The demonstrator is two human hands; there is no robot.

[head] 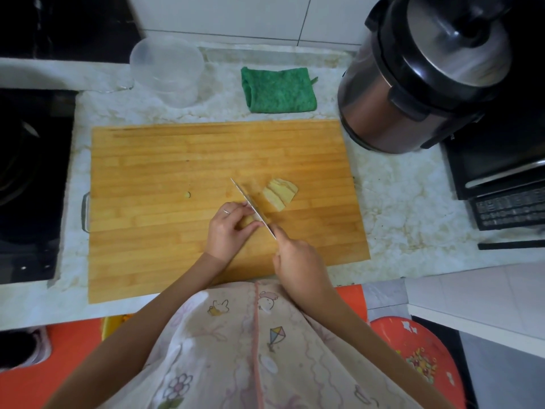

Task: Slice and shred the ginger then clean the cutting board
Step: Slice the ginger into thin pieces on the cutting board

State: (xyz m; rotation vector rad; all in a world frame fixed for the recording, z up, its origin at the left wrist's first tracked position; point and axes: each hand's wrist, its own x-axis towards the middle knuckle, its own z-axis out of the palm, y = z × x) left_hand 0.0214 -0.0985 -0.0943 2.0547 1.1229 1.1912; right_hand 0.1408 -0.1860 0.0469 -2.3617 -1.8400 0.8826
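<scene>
On the one cutting board [153,178], the left hand [227,228] pinches one ginger piece [247,222] beside the one knife [250,203], which the right hand [298,258] grips. One pile of slices [280,193] lies just right of the blade.

Matt strip-wood board [182,172] with a metal handle [85,212]; shiny steel blade [250,203]; clear plastic tub [168,70]; rough green cloth [277,90]; glossy metal cooker [413,78], upper right; veined stone counter [407,208].
</scene>
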